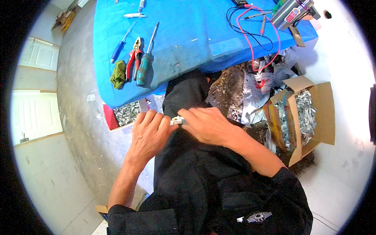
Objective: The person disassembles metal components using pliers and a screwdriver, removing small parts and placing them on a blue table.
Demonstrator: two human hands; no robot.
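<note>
Over my lap, my left hand [149, 127] and my right hand [205, 123] meet with bent fingers. Between their fingertips sits a small white piece [177, 120] with a yellowish spot, gripped from both sides. Fingers cover most of it, so its exact kind does not show. Beyond my left hand, on the blue-covered table [184, 31], lie a blue-handled screwdriver [118, 51], red-handled pliers [134, 62] and a larger teal-handled screwdriver [144, 68]. A crumpled green cloth [118, 75] rests at the table's near left edge.
Small metal cylinders fill a box [108, 117] below the table's left corner. To my right stands an open cardboard box [325, 113] with shiny silver scraps, beside a white plastic bag [254, 92]. Red and black test leads [279, 41] and a silver cylindrical device [291, 15] occupy the table's right end.
</note>
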